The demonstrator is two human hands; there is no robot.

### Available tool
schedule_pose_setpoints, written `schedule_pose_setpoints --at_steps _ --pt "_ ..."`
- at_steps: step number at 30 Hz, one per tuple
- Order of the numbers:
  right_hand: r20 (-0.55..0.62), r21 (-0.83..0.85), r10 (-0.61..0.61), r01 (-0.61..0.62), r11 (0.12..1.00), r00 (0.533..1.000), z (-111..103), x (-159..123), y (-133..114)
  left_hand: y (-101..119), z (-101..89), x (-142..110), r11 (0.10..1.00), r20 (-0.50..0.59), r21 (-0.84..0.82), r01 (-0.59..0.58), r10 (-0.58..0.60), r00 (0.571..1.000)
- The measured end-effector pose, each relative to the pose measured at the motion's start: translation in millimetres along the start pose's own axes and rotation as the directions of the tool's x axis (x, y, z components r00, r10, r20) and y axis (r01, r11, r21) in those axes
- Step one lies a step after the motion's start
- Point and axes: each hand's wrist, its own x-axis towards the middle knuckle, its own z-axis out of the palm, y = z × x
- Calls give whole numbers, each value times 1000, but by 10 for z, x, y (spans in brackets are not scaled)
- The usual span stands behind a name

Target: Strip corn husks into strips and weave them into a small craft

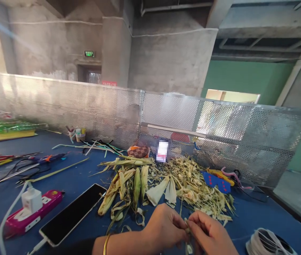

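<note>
Low in the view, my left hand (163,225) and my right hand (210,232) come together, fingertips pinched. Between them is a thin pale strip of corn husk (189,248), mostly covered by the fingers, its lower end hanging below. Just beyond my hands lie two broad pale husk pieces (158,191). Longer green and yellow corn husks (137,184) are heaped to the left of these, and a loose pile of shredded husk (200,187) spreads to the right.
A phone (73,214) on a cable and a magenta power strip (37,212) with a white plug lie at left. A white cord spool (268,242) sits front right. Behind stand a checkered pouch (139,151), a lit screen (162,150) and a perforated metal panel (171,109).
</note>
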Motion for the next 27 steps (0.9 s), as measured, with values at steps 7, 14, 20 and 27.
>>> schedule_pose_setpoints --at_steps 7,14,20,27 --pt "42 -180 -17 24 983 999 -66 47 165 -10 19 -47 983 5 179 -49 48 999" --pt "111 -345 -70 104 933 991 -120 57 140 -40 14 -34 969 33 234 -82 76 997" --pt "3 -140 -42 42 989 999 -122 -35 -152 -4 1 -24 999 174 -39 36 -29 984" --pt "7 542 232 -199 817 973 -126 -34 -241 37 -54 -6 978 394 -183 103 -23 919"
